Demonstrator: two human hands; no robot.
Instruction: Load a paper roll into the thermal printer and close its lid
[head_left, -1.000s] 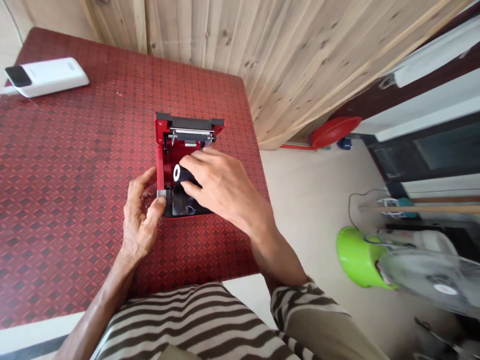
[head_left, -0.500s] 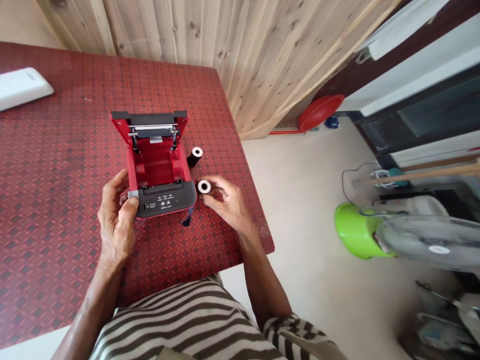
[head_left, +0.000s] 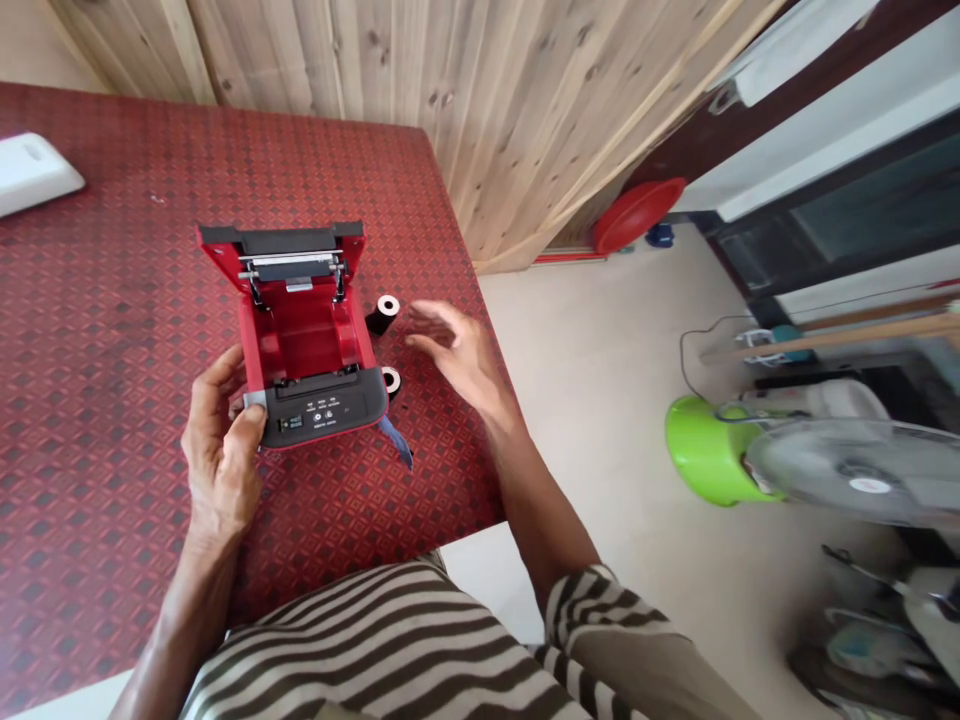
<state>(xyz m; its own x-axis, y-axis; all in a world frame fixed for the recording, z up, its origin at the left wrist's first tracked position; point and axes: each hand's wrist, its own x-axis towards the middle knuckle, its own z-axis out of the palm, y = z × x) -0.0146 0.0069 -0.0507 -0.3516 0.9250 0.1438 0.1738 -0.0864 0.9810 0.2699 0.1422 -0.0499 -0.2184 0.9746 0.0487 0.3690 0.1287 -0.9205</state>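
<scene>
A red and black label printer (head_left: 322, 408) stands on the table with its lid (head_left: 289, 265) raised, showing a bare red compartment. My left hand (head_left: 225, 450) grips the printer's near left corner, thumb on top and fingers along the side. To the right of the printer, my right hand (head_left: 461, 360) hovers with fingers apart and nothing in them. Its fingertips point at a black roll with a white end (head_left: 384, 315). A second such roll (head_left: 391, 382) lies against the printer's right side, partly hidden by it. From there a dark strip (head_left: 397, 442) trails toward me.
The table (head_left: 127, 400) has a red patterned top, its right edge just beyond my right hand. A white object (head_left: 36, 175) lies at the far left. Wood panelling (head_left: 360, 60) rises behind. On the floor to the right are a green stool (head_left: 701, 450) and a fan (head_left: 862, 475).
My right hand has let go of the nearer roll and moved away toward the farther one. The dark strip now extends farther right. My left hand keeps its hold on the printer.
</scene>
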